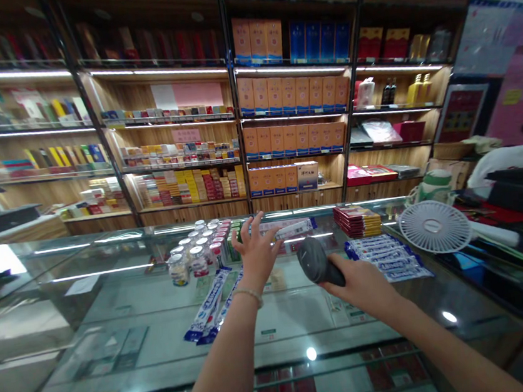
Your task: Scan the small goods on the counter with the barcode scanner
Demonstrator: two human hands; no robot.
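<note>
My left hand (257,250) is raised above the glass counter with its fingers spread. Just beyond its fingertips is a white and blue packet (296,228); whether they touch it I cannot tell. In my right hand (361,282) is a dark handheld scanner (315,264), its head turned toward the left hand. Long blue and white packets (211,305) lie left of my left wrist, partly hidden by the forearm. Several similar packets (386,258) are lined up to the right of the scanner.
Jars (199,261) stand in rows left of my left hand. Red and yellow packs (357,220) are stacked behind the right packets. A white fan (435,226) stands farther right, near a seated person (503,162). Shelves of boxes (293,139) line the wall.
</note>
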